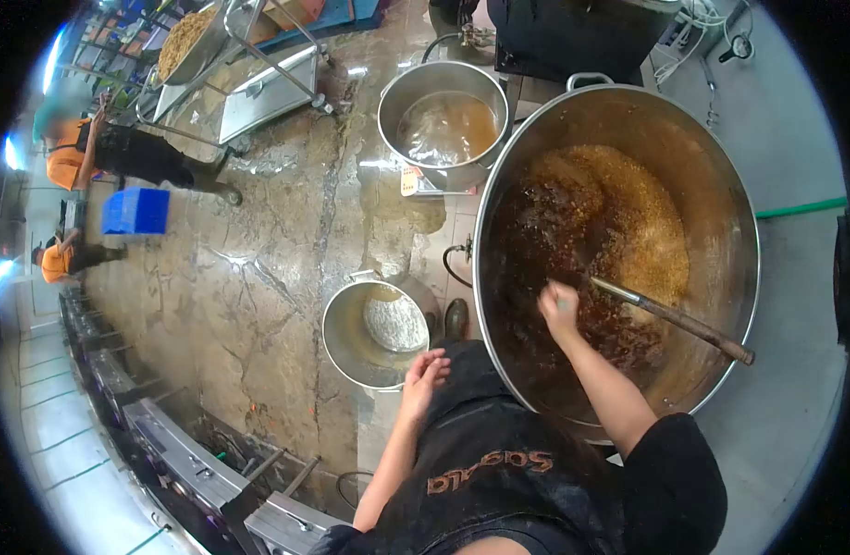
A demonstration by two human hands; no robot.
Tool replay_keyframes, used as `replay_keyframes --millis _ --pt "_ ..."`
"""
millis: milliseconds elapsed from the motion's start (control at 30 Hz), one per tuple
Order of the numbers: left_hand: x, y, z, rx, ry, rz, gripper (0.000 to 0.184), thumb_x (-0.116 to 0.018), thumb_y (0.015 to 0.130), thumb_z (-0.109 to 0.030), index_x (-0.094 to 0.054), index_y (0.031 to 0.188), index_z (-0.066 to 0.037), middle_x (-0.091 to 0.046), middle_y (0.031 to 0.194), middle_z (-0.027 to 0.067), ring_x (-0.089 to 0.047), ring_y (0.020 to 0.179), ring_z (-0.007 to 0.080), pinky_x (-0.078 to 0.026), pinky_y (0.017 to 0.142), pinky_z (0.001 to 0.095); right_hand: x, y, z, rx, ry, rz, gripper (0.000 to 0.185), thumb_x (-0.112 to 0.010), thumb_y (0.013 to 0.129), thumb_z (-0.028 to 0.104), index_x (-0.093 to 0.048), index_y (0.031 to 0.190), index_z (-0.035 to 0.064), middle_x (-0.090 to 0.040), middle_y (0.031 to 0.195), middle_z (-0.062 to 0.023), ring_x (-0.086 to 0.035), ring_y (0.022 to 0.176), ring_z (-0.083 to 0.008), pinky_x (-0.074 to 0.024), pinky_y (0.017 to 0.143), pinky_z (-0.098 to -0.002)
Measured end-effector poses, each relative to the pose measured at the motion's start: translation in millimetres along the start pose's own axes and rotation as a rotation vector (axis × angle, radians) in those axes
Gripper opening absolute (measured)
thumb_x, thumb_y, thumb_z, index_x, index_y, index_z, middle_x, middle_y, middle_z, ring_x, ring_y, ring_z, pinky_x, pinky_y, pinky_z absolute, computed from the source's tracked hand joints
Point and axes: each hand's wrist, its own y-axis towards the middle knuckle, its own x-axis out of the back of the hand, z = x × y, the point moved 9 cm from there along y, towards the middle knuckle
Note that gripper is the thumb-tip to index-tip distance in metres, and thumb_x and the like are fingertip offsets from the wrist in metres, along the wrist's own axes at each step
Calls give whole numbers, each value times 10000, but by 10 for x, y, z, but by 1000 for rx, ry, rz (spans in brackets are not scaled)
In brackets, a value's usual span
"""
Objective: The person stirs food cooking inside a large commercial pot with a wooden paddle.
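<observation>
My right hand [560,311] is held over the big metal pot [721,157], its fingers closed; what they hold, if anything, I cannot make out. Dark brown liquid [554,222] with tan foam [661,222] fills the pot's lower part. Just right of that hand, a long stirring tool [684,319] with a wooden handle leans out over the rim, its lower end in the liquid. My left hand [427,372] hangs by the near rim of a smaller metal pot [346,356], fingers loosely apart and holding nothing. Whether it touches that rim is unclear.
Another metal pot [393,106] with cloudy liquid stands beyond. A metal cart [268,92] and a blue crate [135,211] are on the wet floor [268,305]. Two people in orange tops [66,157] stand at left. A green hose [802,209] runs right of the big pot.
</observation>
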Motion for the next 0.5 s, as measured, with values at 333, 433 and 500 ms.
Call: replay_keyframes --millis 333,433,500 --pt "-331 97 -552 -147 39 103 272 -433 890 -199 -485 1120 -64 -556 999 78 -538 897 155 -452 762 301 921 864 662 215 304 -514 180 -508 741 67 -423 583 71 -405 496 9 -375 406 -86 -279 378 -261" --pt "-421 98 -620 -147 -16 99 275 -430 891 -200 -472 1121 -55 -555 996 82 -538 897 160 -455 766 306 1137 27 -421 -170 -142 -593 137 -520 740 70 -414 659 42 -343 467 -13 -395 469 -152 -336 477 -343" --pt "-480 123 -655 -162 9 116 283 -419 897 -217 -463 1121 -50 -553 995 85 -539 894 161 -458 757 304 1250 25 -503 -164 -323 -513 162 -551 732 94 -412 686 26 -333 460 -25 -411 522 -185 -358 559 -383"
